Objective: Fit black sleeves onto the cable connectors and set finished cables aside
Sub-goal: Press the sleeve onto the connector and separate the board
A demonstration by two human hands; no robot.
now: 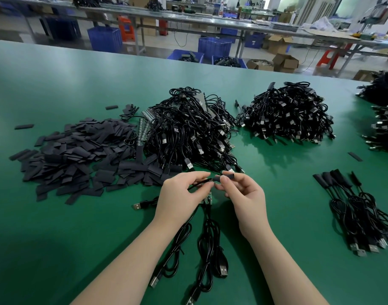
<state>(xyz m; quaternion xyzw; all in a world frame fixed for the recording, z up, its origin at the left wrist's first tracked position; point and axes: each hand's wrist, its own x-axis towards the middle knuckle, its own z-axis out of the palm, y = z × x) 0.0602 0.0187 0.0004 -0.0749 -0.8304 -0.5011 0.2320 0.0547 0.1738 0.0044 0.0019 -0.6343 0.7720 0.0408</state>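
Roughly five sleeved black cables [362,208] already set aside in a neat row at right on the green table mat [56,84]; far more left to do. Two big tangled heaps of black USB cables [188,130] in the middle, one flat pile of loose black sleeves [78,150] at left. Left hand [182,194] pinching a thin black cable end [201,182], right hand [243,192] pinching one short black sleeve [227,175] just beside it, not yet on. About three more unsleeved cables [210,249] below the wrists.
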